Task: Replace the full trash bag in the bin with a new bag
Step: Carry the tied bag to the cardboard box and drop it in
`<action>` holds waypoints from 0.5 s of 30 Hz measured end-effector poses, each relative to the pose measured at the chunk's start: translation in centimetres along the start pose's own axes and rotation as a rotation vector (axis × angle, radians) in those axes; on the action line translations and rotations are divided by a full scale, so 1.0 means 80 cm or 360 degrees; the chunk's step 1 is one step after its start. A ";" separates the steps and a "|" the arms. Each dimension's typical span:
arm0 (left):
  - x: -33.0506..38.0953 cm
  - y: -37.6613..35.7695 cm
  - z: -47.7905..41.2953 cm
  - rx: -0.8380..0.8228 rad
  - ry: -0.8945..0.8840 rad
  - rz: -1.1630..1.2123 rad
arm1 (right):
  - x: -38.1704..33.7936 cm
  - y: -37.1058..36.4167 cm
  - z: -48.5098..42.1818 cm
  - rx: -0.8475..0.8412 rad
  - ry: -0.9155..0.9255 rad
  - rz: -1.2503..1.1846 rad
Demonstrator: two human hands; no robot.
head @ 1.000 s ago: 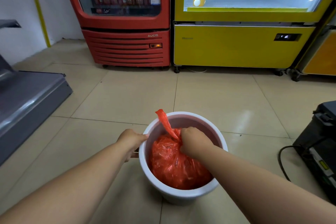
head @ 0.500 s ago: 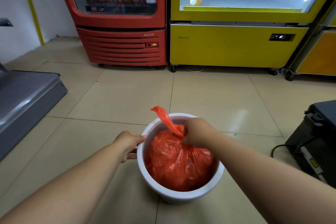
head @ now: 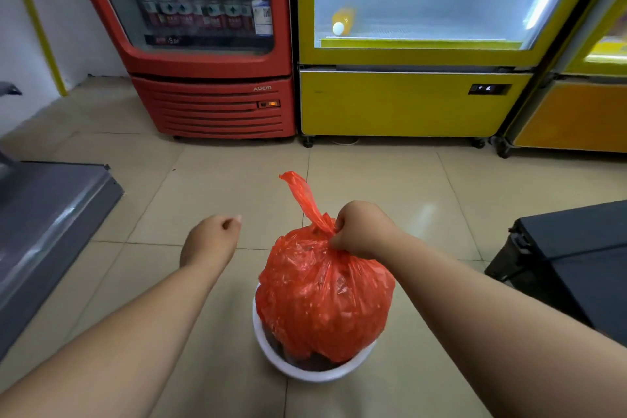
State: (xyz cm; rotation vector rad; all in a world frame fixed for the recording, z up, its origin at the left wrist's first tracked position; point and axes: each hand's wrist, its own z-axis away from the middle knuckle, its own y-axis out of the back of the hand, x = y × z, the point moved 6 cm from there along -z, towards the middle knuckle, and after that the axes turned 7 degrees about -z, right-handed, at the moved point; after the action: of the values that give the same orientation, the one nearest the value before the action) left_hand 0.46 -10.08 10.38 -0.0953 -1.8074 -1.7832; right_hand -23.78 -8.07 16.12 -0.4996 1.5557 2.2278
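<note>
A full red trash bag (head: 322,295) hangs above the white round bin (head: 315,372), its bottom still just inside the rim. My right hand (head: 363,231) is clenched on the bag's twisted neck, and a loose tail of plastic sticks up past the fist. To the left of the bag, my left hand (head: 212,241) hovers over the floor with fingers loosely curled, holding nothing and apart from the bin. The bag hides most of the bin's inside. No new bag is in view.
A red drinks cooler (head: 203,44) and a yellow display fridge (head: 414,44) stand at the back. A grey metal unit (head: 44,231) is on the left, a black box (head: 576,265) on the right. Tiled floor lies between them.
My right hand has lifted the red bag up out of the bin. My left hand has let go of the bin's rim and moved up and away to the left.
</note>
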 end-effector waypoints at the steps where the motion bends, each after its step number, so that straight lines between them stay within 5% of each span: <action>1: 0.022 0.023 0.003 0.0027 -0.0084 -0.0049 | -0.008 0.021 0.010 0.0005 -0.0025 -0.0027; 15: 0.359 0.327 0.106 -0.0088 -0.0953 -0.0179 | -0.082 0.374 0.247 0.0454 -0.0491 -0.0256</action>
State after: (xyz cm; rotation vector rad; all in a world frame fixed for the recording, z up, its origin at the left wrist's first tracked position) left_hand -14.52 -9.58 47.22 -0.6184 -2.1978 -2.0281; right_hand -34.31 0.43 49.97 -0.1795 1.5705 1.8233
